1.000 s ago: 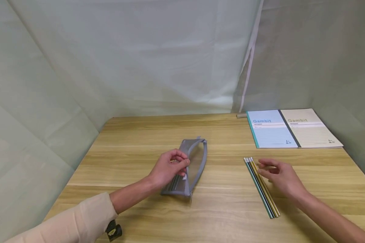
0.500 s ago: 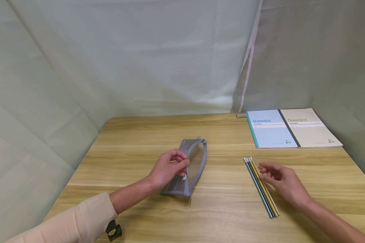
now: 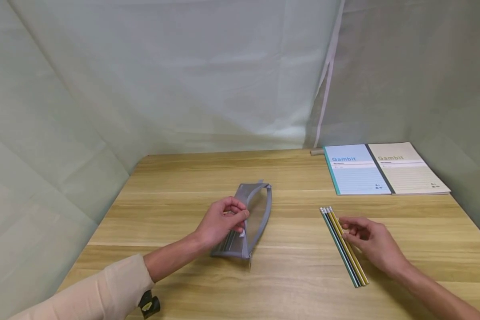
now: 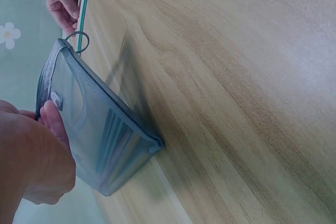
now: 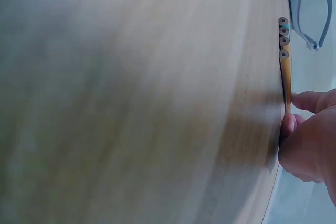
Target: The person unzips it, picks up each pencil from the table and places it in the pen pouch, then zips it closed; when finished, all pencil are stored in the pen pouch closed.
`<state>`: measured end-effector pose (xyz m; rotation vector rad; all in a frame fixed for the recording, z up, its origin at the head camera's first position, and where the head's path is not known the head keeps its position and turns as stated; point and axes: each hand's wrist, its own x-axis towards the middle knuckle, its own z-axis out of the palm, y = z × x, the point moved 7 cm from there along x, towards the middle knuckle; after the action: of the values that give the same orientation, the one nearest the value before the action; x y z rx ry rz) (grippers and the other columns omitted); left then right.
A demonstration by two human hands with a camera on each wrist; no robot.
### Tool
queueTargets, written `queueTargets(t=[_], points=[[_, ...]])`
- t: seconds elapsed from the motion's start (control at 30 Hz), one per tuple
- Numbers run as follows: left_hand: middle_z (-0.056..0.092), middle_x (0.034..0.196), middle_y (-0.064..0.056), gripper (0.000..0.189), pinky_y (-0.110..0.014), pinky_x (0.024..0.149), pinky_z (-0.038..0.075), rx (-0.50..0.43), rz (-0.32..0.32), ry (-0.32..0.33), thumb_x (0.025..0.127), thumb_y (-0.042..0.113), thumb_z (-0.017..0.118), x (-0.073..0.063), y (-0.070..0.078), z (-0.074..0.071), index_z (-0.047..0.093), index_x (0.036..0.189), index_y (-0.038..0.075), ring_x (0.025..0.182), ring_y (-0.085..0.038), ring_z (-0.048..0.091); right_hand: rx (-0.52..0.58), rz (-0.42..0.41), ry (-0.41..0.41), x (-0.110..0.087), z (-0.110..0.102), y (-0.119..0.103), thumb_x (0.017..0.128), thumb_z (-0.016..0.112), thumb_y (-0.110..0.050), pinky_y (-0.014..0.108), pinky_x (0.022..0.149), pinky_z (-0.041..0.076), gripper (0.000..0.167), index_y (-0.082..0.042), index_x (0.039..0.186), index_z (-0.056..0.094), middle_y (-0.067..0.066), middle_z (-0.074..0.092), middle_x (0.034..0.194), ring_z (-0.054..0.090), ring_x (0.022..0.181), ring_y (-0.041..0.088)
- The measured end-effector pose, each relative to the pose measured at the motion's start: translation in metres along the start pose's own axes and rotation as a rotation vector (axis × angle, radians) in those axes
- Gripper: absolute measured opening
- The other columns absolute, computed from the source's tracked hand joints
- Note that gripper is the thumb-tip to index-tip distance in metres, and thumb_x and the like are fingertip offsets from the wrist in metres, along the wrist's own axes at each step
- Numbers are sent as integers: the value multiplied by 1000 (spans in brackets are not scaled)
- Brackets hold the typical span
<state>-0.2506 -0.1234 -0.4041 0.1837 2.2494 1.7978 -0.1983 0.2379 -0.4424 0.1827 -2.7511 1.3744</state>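
The left hand [image 3: 222, 220] pinches the rim of a gaping grey mesh pencil case [image 3: 258, 209] on the table [image 3: 184, 178]. The right hand [image 3: 378, 244] has a narrow grip at four pencils [image 3: 345, 246] lying side by side; whether it holds any, I can't tell. Careless nudging could roll them apart.

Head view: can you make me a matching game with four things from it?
Things:
1. pouch
2. pencils
3. left hand
4. beige notebook

Where or how:
A. lined up together near the right hand
B. beside the blue notebook
C. grey, with its mouth open
D. holding the pouch's edge

Pairs: 1-C, 2-A, 3-D, 4-B
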Motion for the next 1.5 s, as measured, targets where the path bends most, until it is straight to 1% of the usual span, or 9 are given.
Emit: queueTargets(t=[0.2,0.33,0.53,0.63,0.9,1.1,1.23,1.37,1.5], points=[[66,95,-13,14,-27,66,65,9,3,3,100,3,71,-1,-1,-1,64,110,-5,72,-15,68,-41,21,32,3,0,0,91,79,6,20,62,52,37,8,126,70,9,70,101,57,79,8],[66,95,-13,14,-27,66,65,10,7,0,100,3,71,-1,-1,-1,64,110,-5,72,-15,68,-70,26,60,4,-1,-1,90,80,4,19,60,50,34,9,123,72,7,69,97,56,77,8],[66,96,-13,15,-27,67,65,18,7,2,101,3,71,-2,-1,-2,64,110,-5,73,-15,68,-102,25,94,6,0,-3,90,82,1,17,61,51,32,9,120,73,5,70,90,58,75,6],[66,95,-13,14,-27,67,65,19,12,2,100,3,71,-2,-1,-2,64,110,-5,72,-15,68,-109,33,103,7,0,-3,89,80,3,18,61,53,30,8,119,75,5,71,88,60,75,8],[66,95,-12,14,-28,66,65,17,13,4,100,3,71,-3,0,-2,64,109,-4,71,-15,68,-148,20,167,8,-3,-7,86,77,7,18,55,51,22,5,108,79,7,73,84,61,72,10],[65,93,-11,14,-25,63,63,-15,8,2,100,1,71,-3,-1,-1,63,109,-7,68,-12,66,-76,75,157,7,-3,-3,90,75,6,18,52,52,23,7,113,78,11,76,88,63,72,5],[65,93,-10,16,-24,64,63,-19,9,-1,100,2,71,-3,0,0,62,110,-7,68,-11,66,-23,140,138,8,-5,1,94,73,3,18,56,54,26,7,119,76,13,77,94,64,76,4],[65,94,-11,15,-24,64,63,-17,4,5,99,1,71,-3,0,1,63,110,-6,69,-12,66,30,212,104,10,-7,5,99,71,-2,18,62,56,29,7,127,72,17,76,105,64,82,5],[65,94,-11,13,-25,64,64,-12,1,6,99,1,71,-2,0,2,64,109,-5,70,-13,67,133,279,58,11,-8,7,105,67,-10,21,69,60,36,5,137,66,24,72,122,65,90,7]])
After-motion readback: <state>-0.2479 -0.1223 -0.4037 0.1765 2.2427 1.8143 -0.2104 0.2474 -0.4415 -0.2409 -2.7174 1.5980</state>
